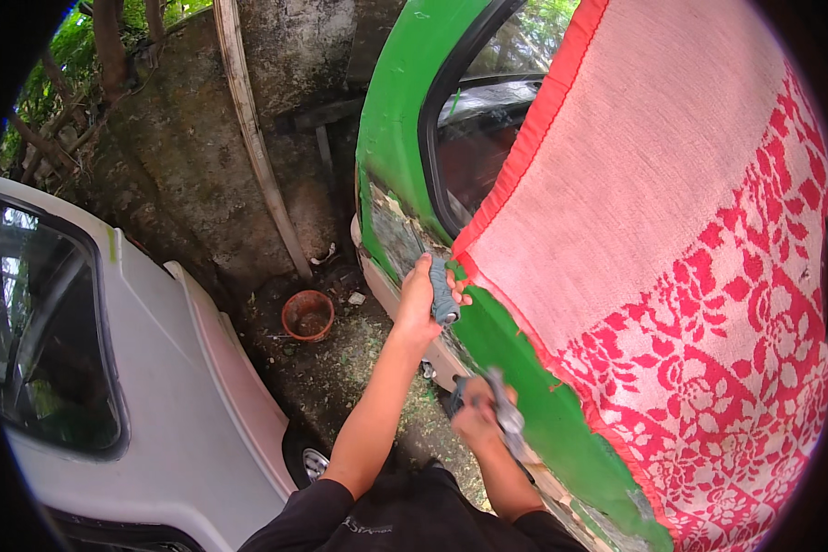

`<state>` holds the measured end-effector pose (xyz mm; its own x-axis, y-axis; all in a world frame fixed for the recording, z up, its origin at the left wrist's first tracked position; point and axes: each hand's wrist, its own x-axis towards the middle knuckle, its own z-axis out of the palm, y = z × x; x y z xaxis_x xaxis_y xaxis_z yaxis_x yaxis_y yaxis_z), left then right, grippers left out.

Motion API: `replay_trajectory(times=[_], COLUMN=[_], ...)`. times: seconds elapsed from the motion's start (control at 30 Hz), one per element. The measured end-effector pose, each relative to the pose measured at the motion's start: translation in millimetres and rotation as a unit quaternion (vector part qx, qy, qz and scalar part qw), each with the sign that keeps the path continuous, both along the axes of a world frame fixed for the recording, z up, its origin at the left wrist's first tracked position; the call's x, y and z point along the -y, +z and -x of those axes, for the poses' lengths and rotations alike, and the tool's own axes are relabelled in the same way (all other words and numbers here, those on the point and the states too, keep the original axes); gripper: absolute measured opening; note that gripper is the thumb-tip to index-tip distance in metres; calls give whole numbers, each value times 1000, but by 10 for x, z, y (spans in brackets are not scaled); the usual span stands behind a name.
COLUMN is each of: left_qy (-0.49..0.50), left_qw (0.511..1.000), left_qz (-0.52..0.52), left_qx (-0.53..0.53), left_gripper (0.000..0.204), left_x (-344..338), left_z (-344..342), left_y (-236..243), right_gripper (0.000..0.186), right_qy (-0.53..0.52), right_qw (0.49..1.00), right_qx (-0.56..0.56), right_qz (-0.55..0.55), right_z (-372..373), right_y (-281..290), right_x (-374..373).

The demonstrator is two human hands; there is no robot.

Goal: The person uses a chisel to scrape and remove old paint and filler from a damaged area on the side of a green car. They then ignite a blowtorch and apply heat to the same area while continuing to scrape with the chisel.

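Observation:
My left hand [419, 299] is closed round the thick grey, wrapped-looking handle of a chisel [444, 296]. Its thin blade points away from me, toward a rough, stripped patch [397, 230] on the green car body [391, 120]. Below and to the right, my right hand [481, 409] grips a hammer [507, 405], whose silvery metal head is smeared by motion. The hammer's dark grip sticks out to the left of my fist. The two tools are apart. Where the chisel's tip meets the panel is hard to make out.
A red-and-pink patterned towel [653, 175] drapes over the green car at right. A light grey car [156, 350] stands close on the left. Between them, debris litters the ground near a reddish-brown bucket [308, 316]. A wooden plank [258, 138] leans against the stained wall [170, 175].

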<state>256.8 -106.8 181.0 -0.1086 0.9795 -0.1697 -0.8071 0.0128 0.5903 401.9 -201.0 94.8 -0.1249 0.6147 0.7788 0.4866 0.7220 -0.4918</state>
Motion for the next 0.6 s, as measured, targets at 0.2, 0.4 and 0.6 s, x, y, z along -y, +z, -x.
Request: replay_trajectory(times=[0.2, 0.4, 0.6], left_qy=[-16, -7, 0], left_qw=[999, 1000, 1000], left_qz=[-19, -14, -19], left_qx=[26, -23, 8], left_gripper=[39, 43, 43], left_x=[-66, -26, -17], left_z=[74, 4, 13], left_y=[-86, -81, -7], right_gripper=[29, 27, 17], right_qy=[136, 52, 106], right_qw=[949, 988, 975], right_qx=[-269, -70, -193], right_qz=[99, 129, 20], right_z=[95, 195, -52], right_y=[-3, 149, 0], right_x=[60, -100, 73])
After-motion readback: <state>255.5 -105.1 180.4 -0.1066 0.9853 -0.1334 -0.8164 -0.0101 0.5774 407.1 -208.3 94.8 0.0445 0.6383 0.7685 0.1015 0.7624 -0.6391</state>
